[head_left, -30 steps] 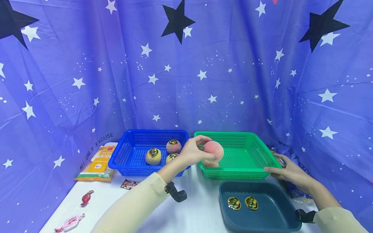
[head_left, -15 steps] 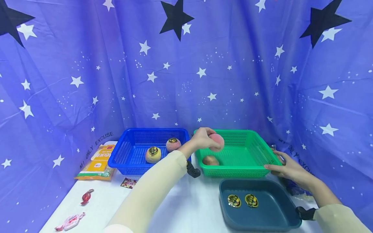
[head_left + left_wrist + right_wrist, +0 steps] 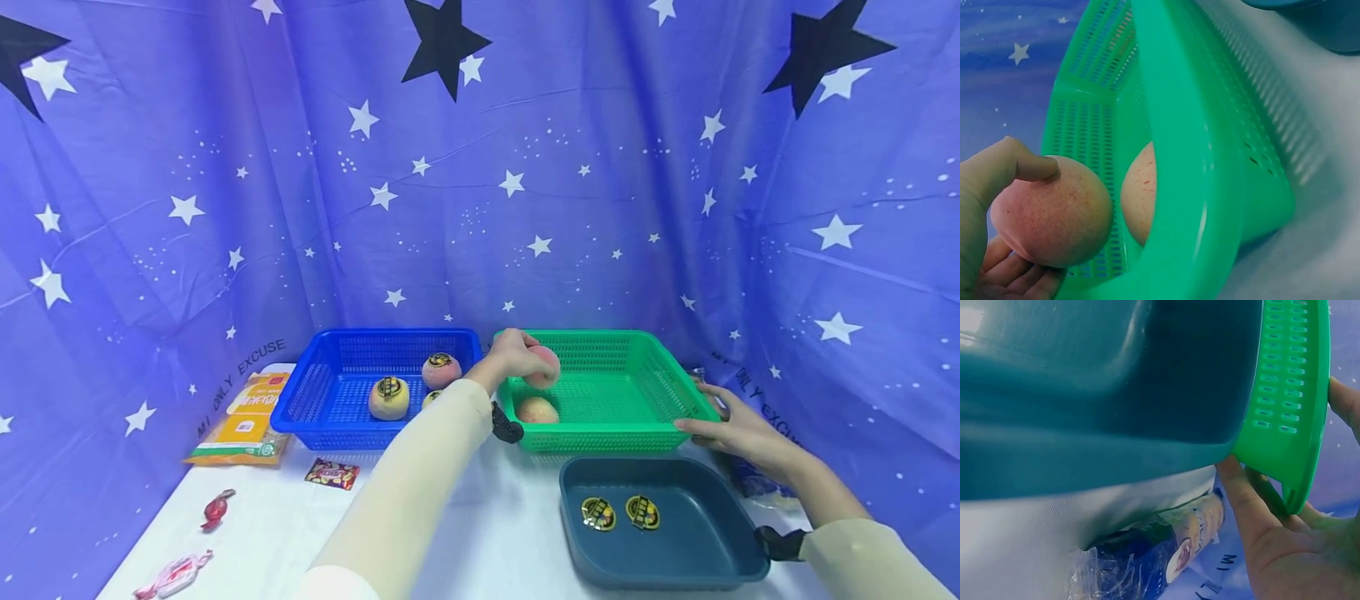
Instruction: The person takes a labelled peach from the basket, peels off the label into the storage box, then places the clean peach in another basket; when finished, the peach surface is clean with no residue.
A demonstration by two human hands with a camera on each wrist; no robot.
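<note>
My left hand (image 3: 519, 352) grips a pink peach (image 3: 543, 367) just above the left end of the green basket (image 3: 637, 440). In the left wrist view the thumb lies on top of that peach (image 3: 1054, 212) and the fingers curl beneath it. A second peach (image 3: 537, 410) lies on the basket floor right below, also seen through the green basket's mesh (image 3: 1141, 194). My right hand (image 3: 723, 427) holds the basket's front right corner; its fingers (image 3: 1254, 506) sit under the green rim (image 3: 1285, 394).
A blue basket (image 3: 318, 417) at the left holds three stickered peaches (image 3: 389, 398). A dark teal tray (image 3: 678, 562) in front carries two round stickers (image 3: 598, 513). An orange packet (image 3: 247, 425) and wrapped sweets (image 3: 332, 473) lie on the white table. A plastic-wrapped packet (image 3: 1147, 556) lies by my right hand.
My left arm has stretched forward and carried the peach deeper over the green basket's left end. The peach lying in the basket has come into sight. The right hand has kept its hold.
</note>
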